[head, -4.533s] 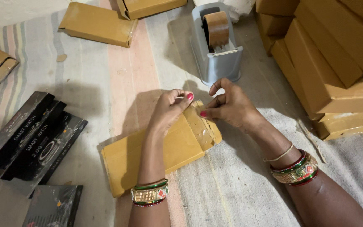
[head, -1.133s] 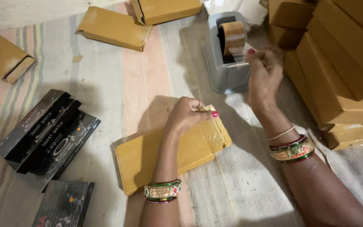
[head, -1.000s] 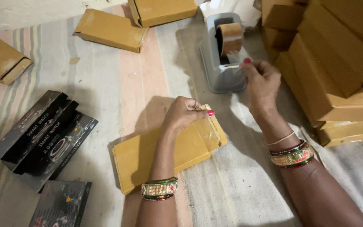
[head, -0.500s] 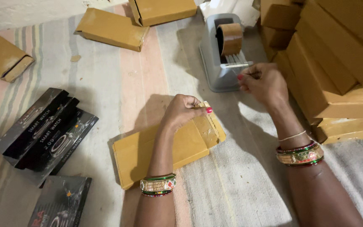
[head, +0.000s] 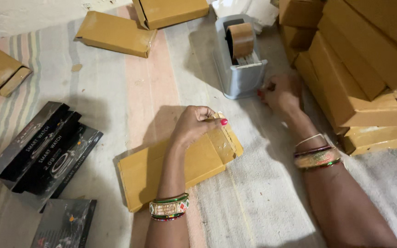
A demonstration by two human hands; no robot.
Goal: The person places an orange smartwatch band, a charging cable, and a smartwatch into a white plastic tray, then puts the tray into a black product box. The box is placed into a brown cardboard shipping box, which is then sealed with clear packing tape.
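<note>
Left hand (head: 197, 126) lay curled, fingertips pressing the folded flap end of a flat mustard-brown cardboard package (head: 175, 165) against the striped mat (head: 116, 92); nothing gripped, just holding it down. Package lay slantwise in front of the person, a strip of clear tape already glinting across the flap end.

Right hand (head: 281, 94) sat just beside the base of the grey tape dispenser (head: 240, 69), fingers pinched narrow; blur made it impossible to tell whether a length of tape was between them. Brown tape roll (head: 241, 39) stood upright in the dispenser.

Stack of like brown boxes (head: 359, 69) rose close on the right; more lay loose at the top (head: 116, 33) and far left (head: 1, 69). Black product boxes (head: 47, 151) lay well apart on the left.

Risks, as judged: if the left fingers slackened, the flap could spring open. Any tape drawn out could fold back and stick to itself, or land crooked. The right wrist was close enough to the stack that a wide sweep could nudge the lower boxes
</note>
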